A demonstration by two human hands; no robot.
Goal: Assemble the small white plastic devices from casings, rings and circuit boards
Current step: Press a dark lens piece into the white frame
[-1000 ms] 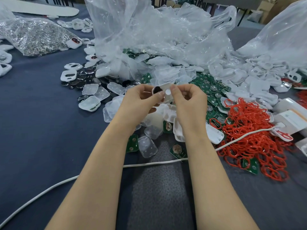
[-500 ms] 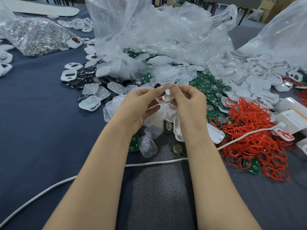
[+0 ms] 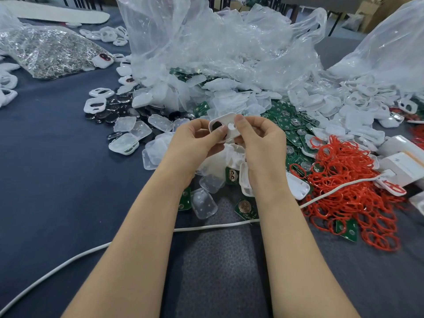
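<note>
Both hands hold one small white casing (image 3: 226, 126) above the pile at the table's middle. My left hand (image 3: 197, 141) pinches its left side, where a dark oval opening shows. My right hand (image 3: 259, 138) pinches its right side, thumb tip beside a round white button. Green circuit boards (image 3: 291, 125) lie heaped just right of the hands. Red rings (image 3: 344, 180) form a tangled heap further right. Loose white and clear casing shells (image 3: 128, 143) lie scattered left of the hands and under them.
A large crumpled clear plastic bag (image 3: 218, 47) rises behind the pile, another (image 3: 390, 49) at the far right. A bag of small metal parts (image 3: 48, 51) lies at the back left. A white cable (image 3: 206, 227) crosses the dark cloth under my forearms. White boxes (image 3: 401, 161) sit right.
The casing has been tilted and shifted slightly between my fingers; the dark opening now faces me more fully. Both hands stay in nearly the same place.
</note>
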